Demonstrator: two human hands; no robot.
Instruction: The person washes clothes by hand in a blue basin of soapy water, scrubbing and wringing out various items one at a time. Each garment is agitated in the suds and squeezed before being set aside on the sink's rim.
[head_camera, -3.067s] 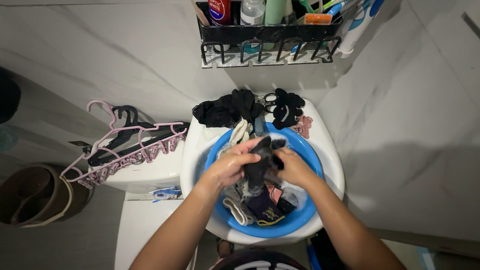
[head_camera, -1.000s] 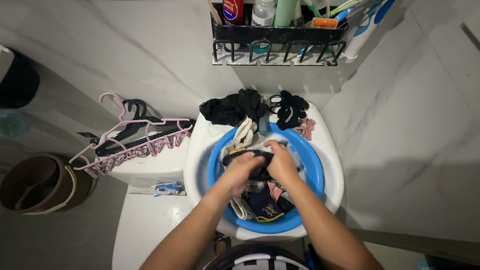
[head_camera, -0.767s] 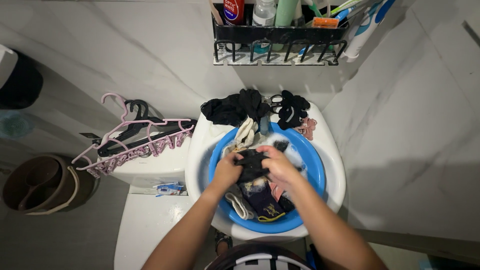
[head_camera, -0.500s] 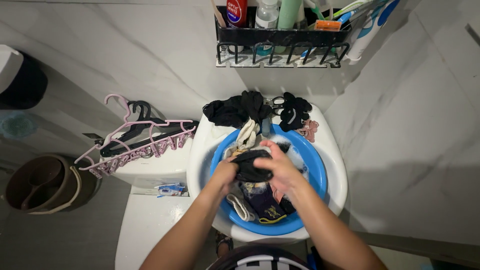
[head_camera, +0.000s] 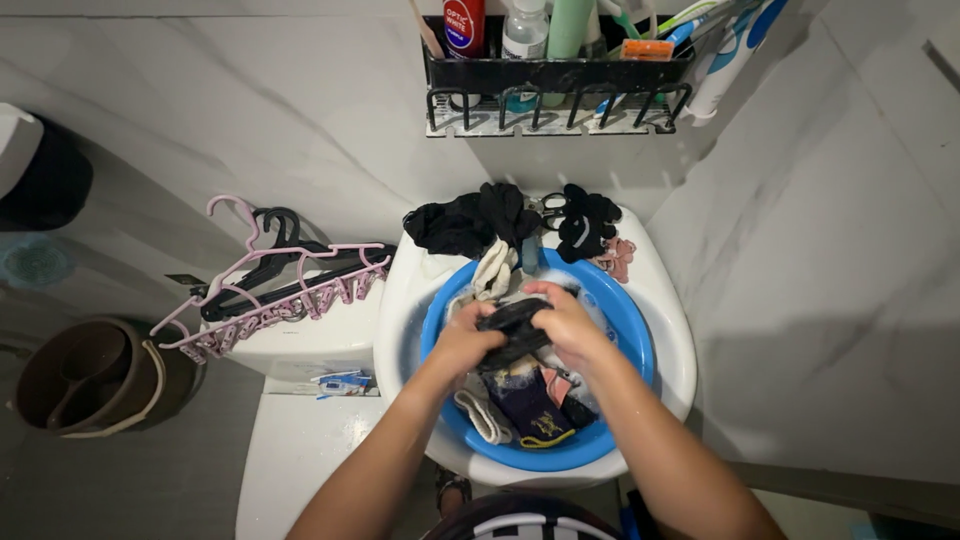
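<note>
Both hands were clenched on one dark wet cloth (head_camera: 512, 330), left hand (head_camera: 466, 347) and right hand (head_camera: 566, 328) pressed together over the blue basin (head_camera: 628, 325). More soaked garments (head_camera: 530, 405) lay just beneath them in the white sink (head_camera: 672, 345).

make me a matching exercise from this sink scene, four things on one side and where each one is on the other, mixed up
Things:
1. black cloth
2. blue basin
3. pink hangers
4. brown bucket

Places:
A. on the floor at far left
B. set inside the white sink
C. held between the left hand and the right hand
D. lying on the white toilet tank, left of the sink

Pairs: 1-C, 2-B, 3-D, 4-A
</note>
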